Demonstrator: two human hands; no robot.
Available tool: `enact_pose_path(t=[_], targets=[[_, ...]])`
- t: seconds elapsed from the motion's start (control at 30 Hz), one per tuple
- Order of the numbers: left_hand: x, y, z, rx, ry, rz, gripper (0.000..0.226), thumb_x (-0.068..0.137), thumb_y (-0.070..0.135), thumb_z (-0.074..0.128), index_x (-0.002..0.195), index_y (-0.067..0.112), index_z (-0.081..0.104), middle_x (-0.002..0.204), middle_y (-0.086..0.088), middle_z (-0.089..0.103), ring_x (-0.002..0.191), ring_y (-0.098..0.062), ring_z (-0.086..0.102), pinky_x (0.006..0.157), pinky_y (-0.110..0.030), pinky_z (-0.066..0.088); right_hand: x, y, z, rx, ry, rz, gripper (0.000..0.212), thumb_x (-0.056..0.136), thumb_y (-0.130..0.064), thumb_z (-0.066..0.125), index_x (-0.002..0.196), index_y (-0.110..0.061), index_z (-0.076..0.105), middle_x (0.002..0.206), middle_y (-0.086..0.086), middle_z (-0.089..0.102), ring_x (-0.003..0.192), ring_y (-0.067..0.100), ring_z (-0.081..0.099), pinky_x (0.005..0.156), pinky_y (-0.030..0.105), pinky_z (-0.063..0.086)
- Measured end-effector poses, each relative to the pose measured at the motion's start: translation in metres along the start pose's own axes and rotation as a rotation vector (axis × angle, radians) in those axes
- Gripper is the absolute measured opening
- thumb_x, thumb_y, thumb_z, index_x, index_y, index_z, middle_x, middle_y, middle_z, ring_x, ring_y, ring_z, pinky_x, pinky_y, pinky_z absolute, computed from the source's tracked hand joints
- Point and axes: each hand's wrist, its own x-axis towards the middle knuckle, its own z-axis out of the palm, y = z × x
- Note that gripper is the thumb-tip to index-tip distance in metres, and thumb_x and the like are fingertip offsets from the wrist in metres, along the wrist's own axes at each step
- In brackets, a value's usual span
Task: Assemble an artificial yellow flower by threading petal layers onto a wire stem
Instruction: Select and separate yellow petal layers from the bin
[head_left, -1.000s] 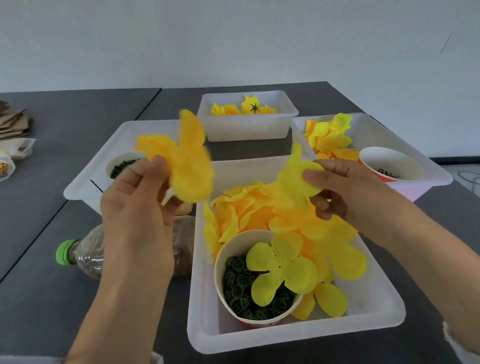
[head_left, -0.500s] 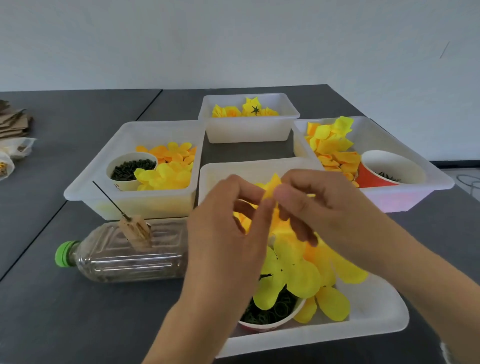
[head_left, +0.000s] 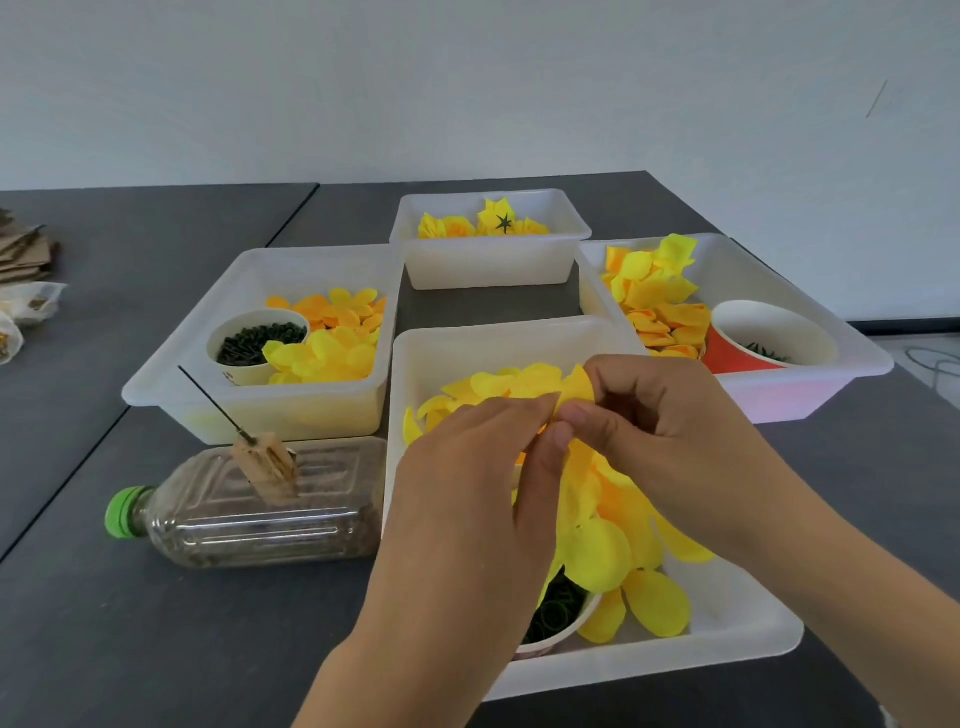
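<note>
- Above the near white tray, both hands meet over a yellow petal layer, which sits pinched between them at fingertip level.
- The left hand has thumb and forefinger curled onto the petal layer from the left; the right hand pinches the same piece from the right, its other fingers folded under.
- Below the hands, the near tray holds a heap of loose yellow petals and a paper cup of small dark green rings, partly covered by petals.
- The wire stem stands apart to the left, a thin dark rod tilted up and away to the left from a tan block fixed on a clear plastic bottle.
- That bottle lies on its side on the dark tabletop, green cap pointing left, its base touching or just beside the near tray.
- Behind the bottle, the left tray carries yellow and orange petals beside a white cup of dark green pieces.
- The right tray holds more yellow and orange petals next to a tilted red cup with a white inside.
- Farthest back, between the two, a small white bin contains finished yellow flowers, one showing a dark green star-shaped calyx.
- At the tabletop's left edge lie cardboard scraps and small plastic bags.
</note>
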Motion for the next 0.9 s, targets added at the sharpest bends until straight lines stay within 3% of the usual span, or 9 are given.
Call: enact_pose_path(t=[0.1, 0.23, 0.33, 0.47, 0.67, 0.8, 0.9], targets=[[0.001, 0.003, -0.002, 0.017, -0.014, 0.028, 0.036, 0.097, 0.042, 0.043, 0.108, 0.026, 0.073, 0.100, 0.018, 0.071, 0.087, 0.002, 0.060, 0.072, -0.020, 0.051, -0.002, -0.002, -0.001, 0.040, -0.002, -0.003, 0.034, 0.086, -0.028, 0.061, 0.062, -0.004, 0.053, 0.052, -0.007, 0.032, 0.049, 0.006, 0.028, 0.048, 0.016, 0.024], [0.003, 0.003, -0.008, -0.011, -0.024, 0.030, 0.028, 0.095, 0.042, 0.052, 0.102, 0.029, 0.075, 0.093, 0.020, 0.070, 0.085, 0.001, 0.059, 0.069, -0.015, 0.047, -0.002, -0.004, -0.004, 0.159, -0.026, 0.020, 0.044, 0.079, -0.033, 0.060, 0.067, 0.009, 0.054, 0.049, -0.008, 0.031, 0.044, 0.005, 0.027, 0.045, 0.013, 0.024], [0.005, 0.002, -0.014, -0.040, 0.033, 0.003, 0.019, 0.087, 0.042, 0.062, 0.096, 0.032, 0.076, 0.082, 0.021, 0.067, 0.078, 0.004, 0.059, 0.065, -0.008, 0.044, -0.005, -0.004, -0.005, 0.226, -0.042, 0.068, 0.041, 0.080, -0.029, 0.060, 0.070, 0.011, 0.056, 0.045, -0.003, 0.033, 0.039, 0.007, 0.029, 0.041, 0.016, 0.026], [0.001, 0.008, -0.011, 0.012, 0.086, 0.047, 0.013, 0.086, 0.030, 0.066, 0.093, 0.026, 0.076, 0.082, 0.018, 0.067, 0.073, 0.000, 0.059, 0.063, -0.016, 0.046, -0.008, -0.003, -0.001, 0.294, -0.050, 0.131, 0.043, 0.081, -0.027, 0.059, 0.079, 0.015, 0.057, 0.052, 0.025, 0.031, 0.037, 0.021, 0.030, 0.036, 0.024, 0.024], [-0.002, 0.013, -0.005, 0.014, 0.053, 0.045, 0.015, 0.090, 0.032, 0.061, 0.091, 0.023, 0.072, 0.081, 0.014, 0.062, 0.076, -0.008, 0.058, 0.065, -0.022, 0.045, -0.009, -0.002, -0.001, 0.314, -0.042, 0.138, 0.049, 0.080, -0.030, 0.059, 0.080, 0.019, 0.054, 0.055, 0.028, 0.028, 0.038, 0.020, 0.026, 0.036, 0.020, 0.022], [-0.003, 0.013, -0.005, -0.133, 0.008, -0.041, 0.005, 0.084, 0.035, 0.065, 0.088, 0.036, 0.068, 0.077, 0.020, 0.062, 0.078, 0.000, 0.057, 0.067, -0.010, 0.044, -0.007, -0.004, -0.003, 0.323, -0.055, 0.131, 0.049, 0.077, -0.033, 0.060, 0.080, 0.016, 0.060, 0.050, 0.015, 0.032, 0.038, 0.015, 0.028, 0.037, 0.017, 0.025], [-0.002, 0.008, -0.007, -0.303, -0.012, -0.136, 0.002, 0.081, 0.038, 0.070, 0.083, 0.037, 0.070, 0.078, 0.020, 0.068, 0.075, -0.003, 0.061, 0.063, -0.015, 0.047, -0.006, -0.006, -0.004, 0.361, -0.066, 0.141, 0.039, 0.077, -0.031, 0.061, 0.069, 0.007, 0.059, 0.045, 0.000, 0.032, 0.038, 0.013, 0.026, 0.037, 0.019, 0.023]])
